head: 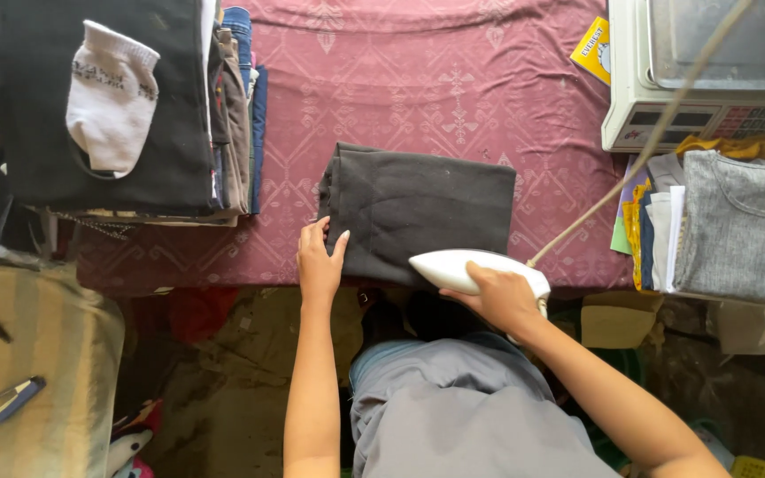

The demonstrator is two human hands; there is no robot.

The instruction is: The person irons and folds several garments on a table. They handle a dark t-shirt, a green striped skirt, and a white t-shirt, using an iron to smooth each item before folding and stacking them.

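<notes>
Folded dark cloth (418, 212), soft, limp and best gripped along its thick folded edge, lies at the tabletop's (506, 115) near edge, pinned by the flat, open left hand (320, 265) while the right hand (505, 296) grips a white iron (458, 268).

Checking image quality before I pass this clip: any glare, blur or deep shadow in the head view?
Head view: even daylight, sharp on the left hand and dark folded garment; white iron slightly overexposed; weighing scale pan hazy; floor under the table in shadow.
</notes>
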